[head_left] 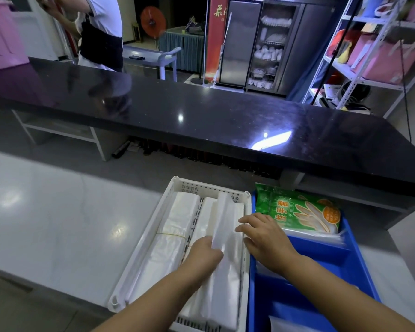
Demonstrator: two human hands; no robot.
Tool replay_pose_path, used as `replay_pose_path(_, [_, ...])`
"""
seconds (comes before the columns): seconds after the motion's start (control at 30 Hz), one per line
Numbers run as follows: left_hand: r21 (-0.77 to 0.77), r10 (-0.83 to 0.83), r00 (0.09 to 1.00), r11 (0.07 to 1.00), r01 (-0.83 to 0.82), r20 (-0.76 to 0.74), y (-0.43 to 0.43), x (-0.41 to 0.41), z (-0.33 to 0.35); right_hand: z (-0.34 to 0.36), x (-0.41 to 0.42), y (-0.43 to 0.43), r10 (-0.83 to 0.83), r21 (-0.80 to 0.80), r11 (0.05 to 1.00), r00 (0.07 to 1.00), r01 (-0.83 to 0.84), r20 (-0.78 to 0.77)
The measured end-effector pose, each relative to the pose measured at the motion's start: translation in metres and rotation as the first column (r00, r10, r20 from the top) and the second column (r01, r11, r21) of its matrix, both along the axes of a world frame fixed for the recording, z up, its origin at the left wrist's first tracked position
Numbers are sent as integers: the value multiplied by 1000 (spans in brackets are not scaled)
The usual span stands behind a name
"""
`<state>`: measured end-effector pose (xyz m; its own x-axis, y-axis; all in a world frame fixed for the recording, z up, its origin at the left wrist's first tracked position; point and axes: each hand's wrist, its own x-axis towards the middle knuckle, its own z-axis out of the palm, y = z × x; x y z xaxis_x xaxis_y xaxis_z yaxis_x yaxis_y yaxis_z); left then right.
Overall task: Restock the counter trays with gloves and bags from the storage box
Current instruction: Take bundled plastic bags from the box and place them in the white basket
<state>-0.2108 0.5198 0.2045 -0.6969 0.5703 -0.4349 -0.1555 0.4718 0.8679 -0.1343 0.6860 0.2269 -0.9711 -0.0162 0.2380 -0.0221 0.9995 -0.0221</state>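
Observation:
A white perforated tray [139, 255] sits on the pale lower counter, split lengthwise into two compartments. Its left compartment holds a banded stack of clear plastic bags [168, 236]. In the right compartment lies another stack of bags [225, 283]; my left hand [201, 257] is shut on a folded bundle of them, which stands tilted up on edge. My right hand [264, 236] rests with spread fingers on the tray's right rim, touching the bundle. Beside it a blue tray [359, 267] holds a green pack of disposable gloves [300, 209] at its far end.
A black glossy upper counter [201, 116] runs across behind the trays. A person in a white shirt stands beyond it at upper left [101, 32]. A steel cabinet [261, 44] and a shelf rack with pink bags [381, 56] stand at the back right.

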Motion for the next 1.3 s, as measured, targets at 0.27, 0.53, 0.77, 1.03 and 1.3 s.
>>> replay_pose_path(0.27, [-252, -154, 859, 967, 31, -488, -13, -3, -7, -1, -6, 0, 8, -61, 998, 1000, -10, -27])
replay_pose_path(0.53, [-465, -233, 739, 877, -121, -632, -32, -16, -9, -4, -18, -6, 64, -100, 993, 998, -61, 24])
replay_pose_path(0.77, [-598, -261, 804, 789, -141, -535, -15, -18, -5, -12, -38, -18, 211, -117, 974, 961, -192, 178])
replay_pose_path(1.03, [-407, 29, 831, 862, -302, -556, -26, -22, -13, -26, -50, -28, 278, -70, 960, 895, -271, 348])
replay_pose_path(1.3, [-203, 229, 764, 882, -425, -603, -87, -16, -13, -14, -64, -60, 346, -130, 936, 925, -328, 155])
